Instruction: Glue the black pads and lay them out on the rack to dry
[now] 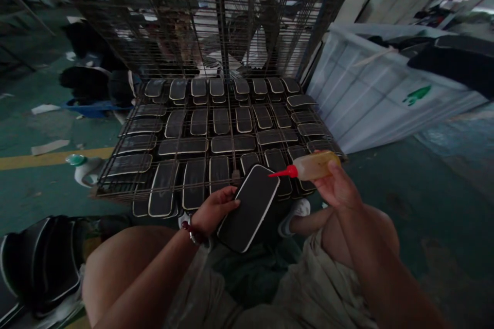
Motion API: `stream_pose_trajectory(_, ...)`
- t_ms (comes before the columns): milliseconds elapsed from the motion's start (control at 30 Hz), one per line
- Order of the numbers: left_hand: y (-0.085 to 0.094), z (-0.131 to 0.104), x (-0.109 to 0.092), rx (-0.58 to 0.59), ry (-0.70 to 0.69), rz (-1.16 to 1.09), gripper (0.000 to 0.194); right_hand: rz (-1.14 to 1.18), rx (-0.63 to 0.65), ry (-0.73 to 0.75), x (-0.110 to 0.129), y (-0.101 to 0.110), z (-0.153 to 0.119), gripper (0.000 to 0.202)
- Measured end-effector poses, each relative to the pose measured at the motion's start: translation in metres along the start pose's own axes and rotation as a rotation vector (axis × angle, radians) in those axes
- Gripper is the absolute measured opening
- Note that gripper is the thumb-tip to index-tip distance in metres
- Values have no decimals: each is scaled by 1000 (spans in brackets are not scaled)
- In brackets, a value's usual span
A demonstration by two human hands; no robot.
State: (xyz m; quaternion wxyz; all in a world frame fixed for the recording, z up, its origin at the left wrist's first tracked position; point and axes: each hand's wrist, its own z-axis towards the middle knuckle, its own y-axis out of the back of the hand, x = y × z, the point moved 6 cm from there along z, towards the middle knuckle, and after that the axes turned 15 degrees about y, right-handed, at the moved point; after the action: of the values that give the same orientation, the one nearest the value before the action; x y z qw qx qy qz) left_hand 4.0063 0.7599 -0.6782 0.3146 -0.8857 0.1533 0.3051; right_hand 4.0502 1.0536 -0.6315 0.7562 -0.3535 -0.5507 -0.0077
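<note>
My left hand (pixel 215 209) grips a flat black pad (pixel 249 208) with rounded corners and a pale line along its edge, thumb on top. The pad is tilted above my lap. In my right hand (pixel 337 185) is a squeeze bottle (pixel 314 165) with yellowish liquid and a long red nozzle. Its tip points left, at the pad's upper right corner; whether it touches cannot be told. Just beyond, many similar pads (pixel 183 146) with pale edges lie in rows on a wire rack (pixel 233 139).
An upright wire cage wall (pixel 222 20) rises behind the rack. To the right stands a large white bin (pixel 358 87) with dark pieces inside. A white jug with a green cap (pixel 83 168) is left of the rack. Dark curved pieces (pixel 42 262) lie at lower left, and a blue tray (pixel 92 108) sits further back.
</note>
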Motion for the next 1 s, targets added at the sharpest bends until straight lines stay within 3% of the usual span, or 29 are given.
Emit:
stream_pose_trajectory(133, 4, -4, 4, -11, 36, 28, 29, -52, 143, 21, 14, -15, 0, 30)
stream_pose_trajectory(300, 8, -12, 6, 6, 62, 29, 28, -220, 183, 147, 41, -30, 7, 26)
stream_pose_trajectory(567, 12, -23, 9, 89, 69, 62, 26, -349, 338, 169, 67, -72, 9, 41)
stream_pose_trajectory(1000, 12, -37, 6, 76, 57, 154, 28, -480, 396, 222, 85, -106, 10, 37)
